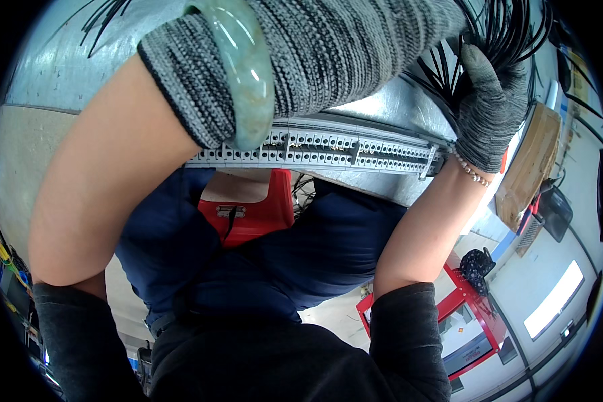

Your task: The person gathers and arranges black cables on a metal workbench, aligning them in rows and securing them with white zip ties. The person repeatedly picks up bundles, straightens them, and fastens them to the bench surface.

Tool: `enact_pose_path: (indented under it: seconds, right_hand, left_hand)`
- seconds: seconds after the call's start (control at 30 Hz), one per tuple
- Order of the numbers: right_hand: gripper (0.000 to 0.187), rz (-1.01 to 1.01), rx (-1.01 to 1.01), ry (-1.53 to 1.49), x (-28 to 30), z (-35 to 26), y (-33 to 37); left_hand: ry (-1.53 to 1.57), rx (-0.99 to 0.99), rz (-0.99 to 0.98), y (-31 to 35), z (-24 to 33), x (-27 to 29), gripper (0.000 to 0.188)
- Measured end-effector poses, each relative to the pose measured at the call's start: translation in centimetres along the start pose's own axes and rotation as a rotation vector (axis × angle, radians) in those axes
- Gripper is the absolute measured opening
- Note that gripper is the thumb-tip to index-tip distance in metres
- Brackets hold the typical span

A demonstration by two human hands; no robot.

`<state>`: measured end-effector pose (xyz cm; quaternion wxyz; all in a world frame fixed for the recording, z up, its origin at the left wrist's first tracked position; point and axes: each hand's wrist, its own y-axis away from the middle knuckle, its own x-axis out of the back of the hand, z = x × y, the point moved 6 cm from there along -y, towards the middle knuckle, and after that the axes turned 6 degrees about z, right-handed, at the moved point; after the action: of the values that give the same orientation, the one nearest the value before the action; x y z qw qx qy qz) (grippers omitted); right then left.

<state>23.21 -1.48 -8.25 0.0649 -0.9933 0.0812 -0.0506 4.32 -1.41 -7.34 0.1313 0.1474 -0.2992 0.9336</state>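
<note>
My left arm reaches across the metal panel (pixel 53 74) to the upper right, in a grey knit sleeve with a green bangle (pixel 244 74) over it. My left hand (pixel 442 20) is at the top edge beside a bundle of black wires (pixel 506 33), its fingers hidden. My right hand (pixel 492 107), in a grey knit glove, is closed around the bundle, thumb upward. More wire ends fan out to the left of it. Below my left forearm, a long row of grey terminal blocks (pixel 321 149) runs along the panel's near edge, partly covered by the sleeve.
More black wires (pixel 107 20) stick out at the upper left. Between my legs is a red plastic piece (pixel 251 224). Cardboard (pixel 529 164) leans at the right, near a dark scoop-shaped object (pixel 554 211). A red-framed cart (pixel 459 295) stands lower right with a dark patterned bag (pixel 476 268).
</note>
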Motion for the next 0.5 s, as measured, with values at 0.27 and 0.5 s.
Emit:
enact_pose_path:
  seconds: [0.27,0.5]
  right_hand:
    - [0.038,0.038,-0.050,0.087,2.2,1.3,-0.1]
    - [0.029,0.034,-0.057,0.056,0.6,0.6,0.0]
  left_hand:
    - [0.027,-0.003,-0.004,-0.1,-0.6,-0.8,0.021]
    - [-0.009,-0.016,0.007,-0.2,-0.1,-0.2,0.022]
